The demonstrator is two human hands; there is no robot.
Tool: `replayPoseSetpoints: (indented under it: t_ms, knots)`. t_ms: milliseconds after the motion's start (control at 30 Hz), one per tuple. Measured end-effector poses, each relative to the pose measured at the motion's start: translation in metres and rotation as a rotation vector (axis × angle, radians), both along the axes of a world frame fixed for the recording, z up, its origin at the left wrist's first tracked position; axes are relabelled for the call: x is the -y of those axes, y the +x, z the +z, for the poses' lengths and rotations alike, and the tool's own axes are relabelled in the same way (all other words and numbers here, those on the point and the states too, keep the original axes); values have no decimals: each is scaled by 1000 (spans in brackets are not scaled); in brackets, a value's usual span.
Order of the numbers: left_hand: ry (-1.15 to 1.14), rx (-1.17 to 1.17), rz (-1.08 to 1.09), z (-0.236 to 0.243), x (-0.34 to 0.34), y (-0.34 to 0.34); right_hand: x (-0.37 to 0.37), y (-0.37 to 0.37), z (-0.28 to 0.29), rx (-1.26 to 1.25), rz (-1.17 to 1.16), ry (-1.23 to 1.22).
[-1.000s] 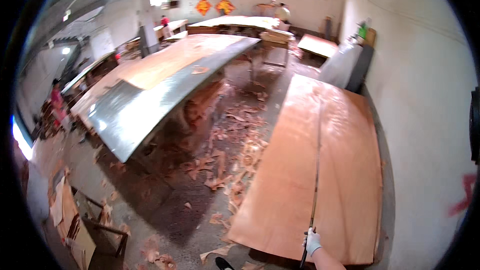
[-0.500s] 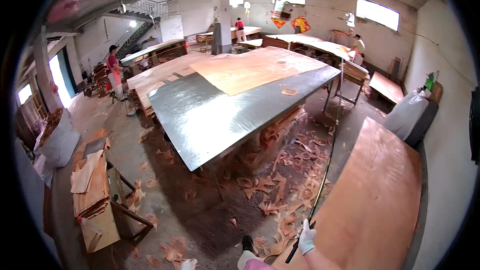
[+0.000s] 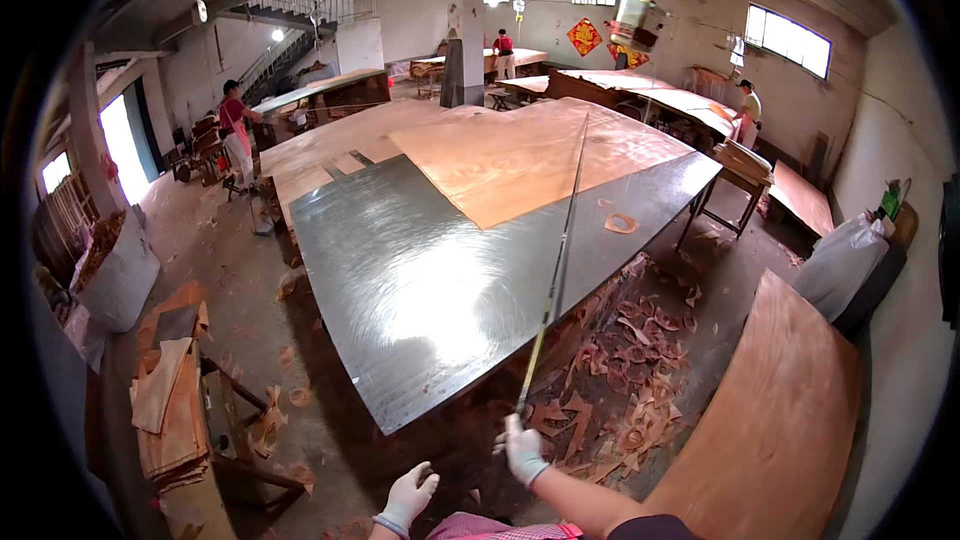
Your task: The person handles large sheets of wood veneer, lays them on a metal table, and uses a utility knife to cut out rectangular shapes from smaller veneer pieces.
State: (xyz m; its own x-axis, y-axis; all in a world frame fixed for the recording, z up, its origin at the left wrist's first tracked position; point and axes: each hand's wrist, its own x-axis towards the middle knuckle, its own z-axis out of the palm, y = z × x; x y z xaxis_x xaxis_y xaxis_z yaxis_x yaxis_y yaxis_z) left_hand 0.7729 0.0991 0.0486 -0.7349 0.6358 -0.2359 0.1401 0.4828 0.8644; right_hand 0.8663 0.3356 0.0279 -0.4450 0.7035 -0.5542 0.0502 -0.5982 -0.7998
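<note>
Right hand (image 3: 523, 450), in a white glove, clenched around the near end of a long thin pole (image 3: 556, 270). The pole's long axis runs from the hand up and away across the grey metal-topped table (image 3: 420, 290), its far tip pointing toward the veneer sheet (image 3: 520, 155) lying on the table's far part. Left hand (image 3: 408, 496), also gloved, released and empty, beside the table's near corner, above veneer scraps (image 3: 620, 410) on the floor
</note>
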Motion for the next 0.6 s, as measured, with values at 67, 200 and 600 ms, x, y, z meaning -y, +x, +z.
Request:
replayPoseSetpoints:
  t_ms: [67,200,600]
  knots:
    - [-105,-152,-188,-16,-38,-17,-5,-24,-42,459,416,793]
    - [-279,184,-61,7,-57,-58,-9,-61,-14,180,909,109]
    - [-184,219,173,18,-118,-151,-328,-138,15,82,127,165]
